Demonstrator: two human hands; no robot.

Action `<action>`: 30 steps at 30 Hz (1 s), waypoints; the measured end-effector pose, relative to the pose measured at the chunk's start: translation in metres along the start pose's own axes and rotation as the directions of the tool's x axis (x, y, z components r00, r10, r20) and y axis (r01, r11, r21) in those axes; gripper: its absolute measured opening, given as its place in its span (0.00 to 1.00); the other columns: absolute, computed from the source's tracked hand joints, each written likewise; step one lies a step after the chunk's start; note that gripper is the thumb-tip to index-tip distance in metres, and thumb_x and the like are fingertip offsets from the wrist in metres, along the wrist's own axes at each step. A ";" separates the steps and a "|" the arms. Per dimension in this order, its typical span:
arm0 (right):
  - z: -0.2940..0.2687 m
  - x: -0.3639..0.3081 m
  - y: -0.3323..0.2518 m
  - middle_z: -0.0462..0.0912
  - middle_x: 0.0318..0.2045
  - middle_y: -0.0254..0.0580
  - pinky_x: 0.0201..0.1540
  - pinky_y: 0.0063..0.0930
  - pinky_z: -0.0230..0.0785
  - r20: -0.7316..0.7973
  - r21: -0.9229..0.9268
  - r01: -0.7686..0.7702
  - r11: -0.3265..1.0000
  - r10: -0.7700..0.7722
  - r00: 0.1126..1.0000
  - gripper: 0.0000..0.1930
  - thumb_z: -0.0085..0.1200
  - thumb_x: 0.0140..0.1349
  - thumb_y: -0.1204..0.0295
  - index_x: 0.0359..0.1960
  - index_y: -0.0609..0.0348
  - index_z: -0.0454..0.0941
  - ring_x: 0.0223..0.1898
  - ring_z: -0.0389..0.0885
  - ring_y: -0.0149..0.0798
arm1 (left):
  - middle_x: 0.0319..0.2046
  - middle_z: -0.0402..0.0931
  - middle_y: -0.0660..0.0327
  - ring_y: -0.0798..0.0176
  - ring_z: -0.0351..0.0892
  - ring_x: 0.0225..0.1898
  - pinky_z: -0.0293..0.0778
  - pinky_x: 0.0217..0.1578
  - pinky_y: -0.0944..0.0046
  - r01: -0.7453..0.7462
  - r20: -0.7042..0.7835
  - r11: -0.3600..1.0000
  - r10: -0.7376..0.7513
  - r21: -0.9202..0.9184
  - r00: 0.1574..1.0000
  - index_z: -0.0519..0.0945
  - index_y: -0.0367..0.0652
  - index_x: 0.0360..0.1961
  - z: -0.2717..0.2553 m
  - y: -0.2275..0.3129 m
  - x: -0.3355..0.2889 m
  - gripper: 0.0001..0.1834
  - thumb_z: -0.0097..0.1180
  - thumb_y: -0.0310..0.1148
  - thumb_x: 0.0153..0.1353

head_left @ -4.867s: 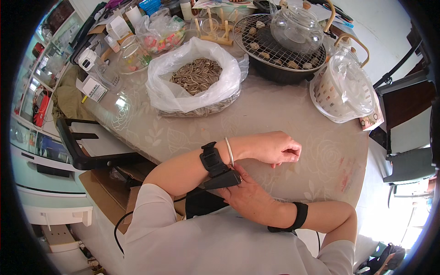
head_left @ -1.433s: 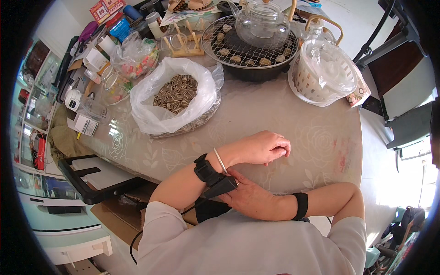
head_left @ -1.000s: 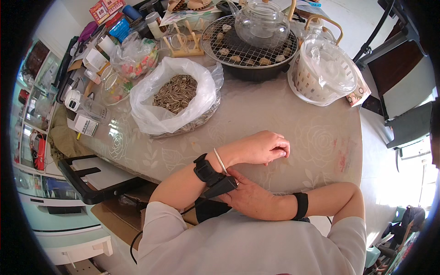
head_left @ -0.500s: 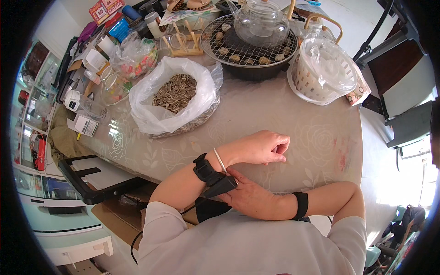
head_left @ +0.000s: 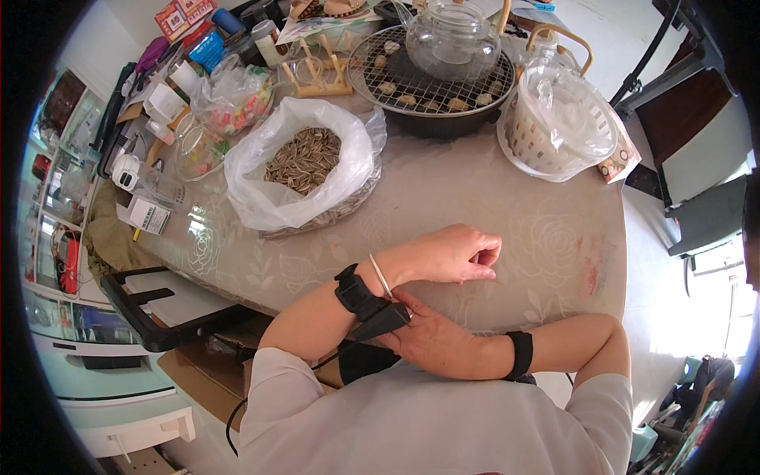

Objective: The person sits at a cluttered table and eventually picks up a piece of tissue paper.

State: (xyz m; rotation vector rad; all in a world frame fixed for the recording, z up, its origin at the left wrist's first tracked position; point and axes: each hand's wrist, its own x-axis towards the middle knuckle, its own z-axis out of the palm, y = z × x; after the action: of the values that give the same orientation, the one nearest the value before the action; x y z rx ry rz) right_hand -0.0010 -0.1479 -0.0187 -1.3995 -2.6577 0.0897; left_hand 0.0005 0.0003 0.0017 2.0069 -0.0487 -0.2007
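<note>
My left hand [head_left: 455, 253] is curled into a loose fist just above the table's near part, and nothing shows in it. A silver bangle [head_left: 380, 275] and a black strapped device [head_left: 356, 293] sit on that wrist. From the right, my right hand [head_left: 431, 339] reaches across and grips the wedge-shaped black lower part of this device, its fingers partly hidden beneath. My right wrist wears a black band [head_left: 520, 355]. Farther up the table is an opened white plastic bag [head_left: 237, 170] with sunflower seeds [head_left: 305, 161] in it, apart from both hands.
A glass teapot [head_left: 453, 43] stands on a round wire grill [head_left: 380, 67] at the back. Right of it is a white slotted basket [head_left: 546, 134] covered in plastic. A candy bag [head_left: 237, 103], wooden rack [head_left: 321, 83] and jars crowd the left. A black-framed chair [head_left: 162, 336] touches the near-left side.
</note>
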 end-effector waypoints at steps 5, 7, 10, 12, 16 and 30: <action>0.002 -0.001 0.001 0.75 0.61 0.48 0.76 0.51 0.42 -0.105 0.064 0.001 0.998 0.005 0.994 0.32 0.50 0.60 0.72 0.69 0.52 0.64 0.66 0.69 0.45 | 0.28 0.76 0.58 0.67 0.76 0.19 0.72 0.23 0.63 -0.009 0.004 1.000 0.009 -0.007 1.000 0.75 0.37 0.33 0.003 -0.004 0.001 0.13 0.59 0.37 0.68; 0.002 -0.001 0.001 0.76 0.60 0.47 0.76 0.51 0.43 -0.127 0.050 0.007 0.999 0.000 0.992 0.31 0.50 0.61 0.71 0.68 0.53 0.65 0.66 0.70 0.45 | 0.29 0.76 0.59 0.67 0.77 0.21 0.73 0.24 0.64 -0.023 -0.006 1.000 0.023 -0.006 1.000 0.77 0.37 0.37 0.004 -0.005 0.001 0.12 0.53 0.36 0.71; 0.004 -0.001 0.001 0.76 0.59 0.47 0.76 0.51 0.42 -0.109 0.066 0.011 0.998 -0.004 0.994 0.30 0.51 0.61 0.71 0.68 0.54 0.66 0.66 0.70 0.45 | 0.29 0.75 0.59 0.67 0.78 0.22 0.75 0.26 0.64 0.010 -0.015 0.999 -0.011 -0.040 1.000 0.79 0.37 0.38 0.004 -0.005 0.002 0.10 0.49 0.32 0.72; 0.003 -0.001 0.002 0.76 0.60 0.47 0.76 0.51 0.42 -0.110 0.068 0.006 0.998 0.001 0.994 0.30 0.51 0.61 0.71 0.67 0.54 0.66 0.66 0.70 0.45 | 0.29 0.75 0.59 0.67 0.78 0.23 0.76 0.26 0.64 0.029 -0.003 0.999 -0.029 -0.035 1.000 0.79 0.37 0.37 0.002 -0.001 0.002 0.09 0.48 0.29 0.72; 0.000 -0.002 0.002 0.76 0.60 0.47 0.76 0.52 0.40 -0.103 0.071 0.002 0.997 0.005 0.995 0.30 0.51 0.60 0.71 0.67 0.53 0.66 0.67 0.69 0.45 | 0.32 0.74 0.59 0.67 0.79 0.23 0.77 0.27 0.65 -0.001 0.043 0.999 0.003 -0.046 0.999 0.79 0.37 0.35 -0.001 0.000 0.001 0.10 0.44 0.22 0.67; 0.008 -0.002 0.000 0.77 0.59 0.48 0.76 0.54 0.42 -0.101 0.080 0.002 0.997 0.006 0.995 0.31 0.51 0.59 0.73 0.67 0.53 0.67 0.63 0.74 0.45 | 0.30 0.75 0.60 0.68 0.77 0.22 0.76 0.25 0.65 0.018 0.013 0.997 -0.017 -0.073 1.000 0.80 0.38 0.38 0.004 -0.004 0.002 0.10 0.45 0.22 0.68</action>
State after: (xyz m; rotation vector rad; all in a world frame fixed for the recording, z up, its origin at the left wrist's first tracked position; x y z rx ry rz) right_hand -0.0006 -0.1494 -0.0266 -1.3447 -2.5419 0.1208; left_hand 0.0013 -0.0015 -0.0031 1.9341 -0.0316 -0.2228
